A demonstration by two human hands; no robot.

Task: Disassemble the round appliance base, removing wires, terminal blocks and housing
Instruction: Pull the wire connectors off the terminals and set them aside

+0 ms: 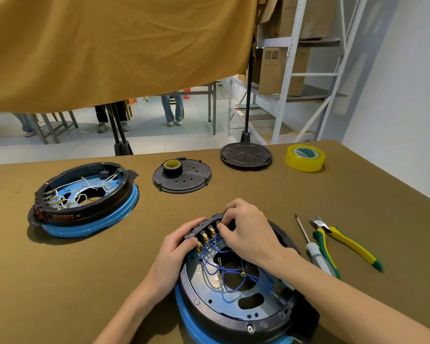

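Fingers of the right hand (243, 229) pinch a brass terminal (212, 230) on the terminal block (204, 229), which runs crosswise along the far rim of the round base (233, 316) (blue wires (216, 266) trail nearward); left hand (178, 247) grips the block's left end.

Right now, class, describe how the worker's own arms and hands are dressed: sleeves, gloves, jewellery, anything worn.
Both forearms are bare as far as the picture's lower edge, with no sleeve showing. The left hand and right hand wear no gloves. No watch, ring or bracelet is visible.
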